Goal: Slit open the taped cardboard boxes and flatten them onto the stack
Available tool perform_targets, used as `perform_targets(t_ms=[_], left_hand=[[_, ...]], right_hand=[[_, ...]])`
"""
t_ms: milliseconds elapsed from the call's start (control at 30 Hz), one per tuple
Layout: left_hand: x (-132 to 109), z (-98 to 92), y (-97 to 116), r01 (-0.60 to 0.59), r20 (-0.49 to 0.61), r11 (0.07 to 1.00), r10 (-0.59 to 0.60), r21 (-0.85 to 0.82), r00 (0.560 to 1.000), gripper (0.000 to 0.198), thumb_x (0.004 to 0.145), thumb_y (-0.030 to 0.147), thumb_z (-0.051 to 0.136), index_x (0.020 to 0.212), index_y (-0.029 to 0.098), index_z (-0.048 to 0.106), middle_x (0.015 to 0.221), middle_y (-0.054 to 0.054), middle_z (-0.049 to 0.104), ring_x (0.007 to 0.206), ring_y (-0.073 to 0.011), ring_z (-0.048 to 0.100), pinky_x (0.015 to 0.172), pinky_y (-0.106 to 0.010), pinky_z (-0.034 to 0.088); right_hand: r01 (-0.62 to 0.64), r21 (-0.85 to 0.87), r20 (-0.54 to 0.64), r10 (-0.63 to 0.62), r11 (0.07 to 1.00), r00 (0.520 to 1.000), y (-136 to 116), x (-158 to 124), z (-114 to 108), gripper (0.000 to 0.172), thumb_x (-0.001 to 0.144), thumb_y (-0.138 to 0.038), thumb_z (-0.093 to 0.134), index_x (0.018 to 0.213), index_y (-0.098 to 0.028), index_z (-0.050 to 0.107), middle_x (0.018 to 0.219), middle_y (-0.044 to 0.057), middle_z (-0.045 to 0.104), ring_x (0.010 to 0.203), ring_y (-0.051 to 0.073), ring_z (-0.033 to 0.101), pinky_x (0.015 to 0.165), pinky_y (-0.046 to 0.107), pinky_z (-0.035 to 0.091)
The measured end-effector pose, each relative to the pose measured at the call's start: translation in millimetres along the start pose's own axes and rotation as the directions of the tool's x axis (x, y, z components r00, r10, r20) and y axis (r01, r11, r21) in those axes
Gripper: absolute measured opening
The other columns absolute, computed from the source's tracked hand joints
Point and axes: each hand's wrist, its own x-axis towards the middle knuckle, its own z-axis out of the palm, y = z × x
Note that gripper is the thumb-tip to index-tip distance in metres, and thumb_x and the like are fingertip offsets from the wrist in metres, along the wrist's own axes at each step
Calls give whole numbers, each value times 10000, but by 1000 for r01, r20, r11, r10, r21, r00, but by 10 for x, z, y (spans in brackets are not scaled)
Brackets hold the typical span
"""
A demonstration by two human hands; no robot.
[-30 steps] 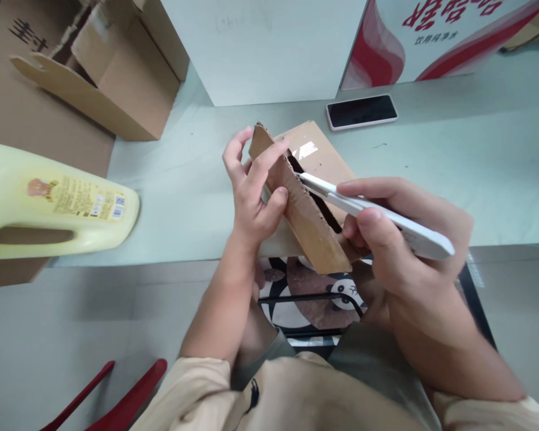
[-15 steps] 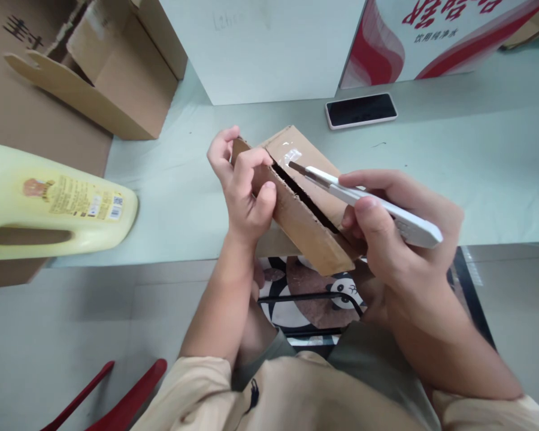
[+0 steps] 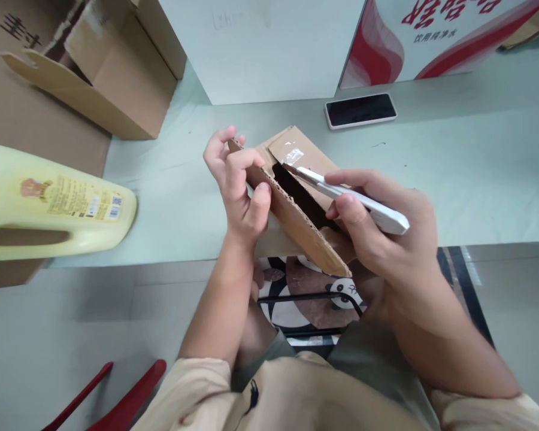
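Observation:
A small brown cardboard box (image 3: 296, 221) rests tilted on the front edge of the pale green table (image 3: 453, 173), with a dark slit open along its top seam. My left hand (image 3: 240, 191) grips the box's left flap, fingers curled over its edge. My right hand (image 3: 381, 233) is closed around a white utility knife (image 3: 354, 200), whose tip touches a patch of clear tape (image 3: 293, 157) at the far end of the seam.
A yellow plastic jug (image 3: 49, 203) lies at the left on cardboard. Open cardboard boxes (image 3: 112, 78) stand behind it. A phone (image 3: 360, 110) lies face up at the back, near a white panel (image 3: 265, 48) and a red-and-white carton (image 3: 431, 36).
The knife tip has moved away from me along the seam to the taped far end. My left hand has shifted left with the flap, and the slit has widened.

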Motion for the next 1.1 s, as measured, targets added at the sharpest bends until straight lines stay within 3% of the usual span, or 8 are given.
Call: perform_targets(t_ms=[167,333,433,600,767,867,1100], left_hand=[[-27,-19,-15,120,41,993,-121,13,992,528,897,769,412,1110,299,524,1499,-72,390,1502,-364,350,1247,-658,336],[-38,-32,-24,119,64,992,-121,32,991,532,896,768,392,1121,310,544,1496,-71,385,1488,-374,356,1229,-672,343],[-43,-35,-35,134,74,989,-138,60,988,555,894,782,384,1137,310,542,1496,-78,390,1490,-378,361,1231,-677,344],[-47,-12,-45,83,38,996,-85,46,996,550,906,772,384,1163,311,538,1512,-79,399,1505,-369,373,1231,-661,377],[-15,20,-1,18,-4,991,-18,129,1000,540,950,739,313,1120,280,542,1486,-93,439,1445,-346,449,1172,-635,462],[6,25,30,-49,-50,994,54,99,997,453,962,673,364,1100,278,535,1429,-95,464,1371,-322,499,1129,-620,499],[-26,-5,7,29,51,994,-34,102,998,517,950,726,300,1135,296,520,1570,-63,382,1529,-349,340,1205,-668,392]], right_hand=[[-18,-46,-4,18,999,1000,12,32,13,256,988,-400,604,1090,-225,760,744,7,707,610,113,614,606,229,487],[-18,-71,14,19,997,1000,14,62,18,253,974,-398,625,1106,-237,769,749,20,715,701,162,691,667,258,530],[-18,-50,7,19,999,1000,12,47,11,234,969,-381,631,1089,-237,771,735,14,703,656,148,662,636,255,512],[-8,43,-47,10,999,999,46,-6,-5,274,988,-450,596,1036,-239,765,671,-2,660,535,113,557,538,249,462],[-11,67,-44,14,998,999,56,8,3,313,993,-487,595,1107,-238,747,762,16,722,612,127,638,624,256,535],[-10,32,-10,11,999,1000,40,27,8,313,989,-482,608,1114,-231,747,791,22,742,655,134,662,634,249,535],[-39,-3,12,39,999,999,30,54,15,300,990,-467,603,1116,-243,757,802,22,742,647,134,649,597,239,508]])
